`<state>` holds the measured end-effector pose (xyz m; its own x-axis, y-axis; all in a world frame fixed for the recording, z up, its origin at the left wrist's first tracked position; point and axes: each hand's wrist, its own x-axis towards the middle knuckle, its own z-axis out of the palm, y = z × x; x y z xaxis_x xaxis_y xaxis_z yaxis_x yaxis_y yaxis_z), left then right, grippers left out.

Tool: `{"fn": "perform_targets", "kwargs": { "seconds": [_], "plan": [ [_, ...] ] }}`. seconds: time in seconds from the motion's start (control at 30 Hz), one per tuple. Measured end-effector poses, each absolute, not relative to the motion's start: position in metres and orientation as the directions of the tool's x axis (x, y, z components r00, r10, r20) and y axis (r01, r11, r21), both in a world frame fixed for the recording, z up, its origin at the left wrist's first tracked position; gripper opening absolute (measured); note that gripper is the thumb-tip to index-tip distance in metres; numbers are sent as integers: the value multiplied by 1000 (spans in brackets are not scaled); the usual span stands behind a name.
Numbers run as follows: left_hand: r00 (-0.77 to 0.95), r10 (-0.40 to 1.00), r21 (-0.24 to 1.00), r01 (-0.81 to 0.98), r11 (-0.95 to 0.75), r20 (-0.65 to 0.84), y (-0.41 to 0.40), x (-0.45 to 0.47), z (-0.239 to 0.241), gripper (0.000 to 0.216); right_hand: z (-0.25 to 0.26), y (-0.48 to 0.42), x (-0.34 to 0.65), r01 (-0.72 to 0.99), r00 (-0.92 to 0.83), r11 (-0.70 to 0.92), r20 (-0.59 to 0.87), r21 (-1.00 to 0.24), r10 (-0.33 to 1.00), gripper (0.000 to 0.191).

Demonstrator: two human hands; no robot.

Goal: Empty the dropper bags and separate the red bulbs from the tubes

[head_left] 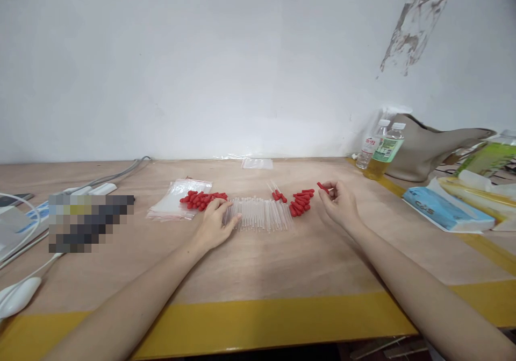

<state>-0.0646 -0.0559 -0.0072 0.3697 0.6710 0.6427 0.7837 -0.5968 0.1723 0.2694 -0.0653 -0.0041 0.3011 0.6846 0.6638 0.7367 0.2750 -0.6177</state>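
Observation:
A row of clear thin tubes (pixel 262 214) lies side by side in the middle of the table. My left hand (pixel 214 222) rests at the row's left end, thumb apart from the fingers and touching the tubes. To the right, my right hand (pixel 341 202) is raised a little, pinching a red rubber bulb (pixel 322 187) between thumb and fingers. One pile of red bulbs (pixel 197 199) is beside my left hand, and another pile of red bulbs (pixel 300 204) lies at the row's right end. Behind the row are a few red bulbs (pixel 279 196) with thin clear stems.
Clear zip bags (pixel 177 199) are stacked on the left, with another bag (pixel 257 163) by the wall. Cables, a white mouse (pixel 20 296) and a blurred-out object sit far left. Drink bottles (pixel 382 151) and a blue tissue pack (pixel 447 209) stand at the right.

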Motion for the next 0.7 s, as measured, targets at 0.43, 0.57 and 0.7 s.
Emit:
{"fn": "perform_targets", "kwargs": {
  "seconds": [0.43, 0.57, 0.7],
  "plan": [
    [673, 659, 54, 684, -727, 336, -44, -66, -7, 65, -30, -31, 288, 664, 345, 219, 553, -715, 758, 34],
    [628, 669, 68, 707, -704, 397, -39, -57, -9, 53, -33, -23, 283, 698, 309, 208, 550, -685, 776, 30],
    [606, 650, 61, 708, -704, 459, -38, -52, -8, 41, -30, -21, 281, 734, 311, 172, 550, -657, 775, 30]
  ]
}}
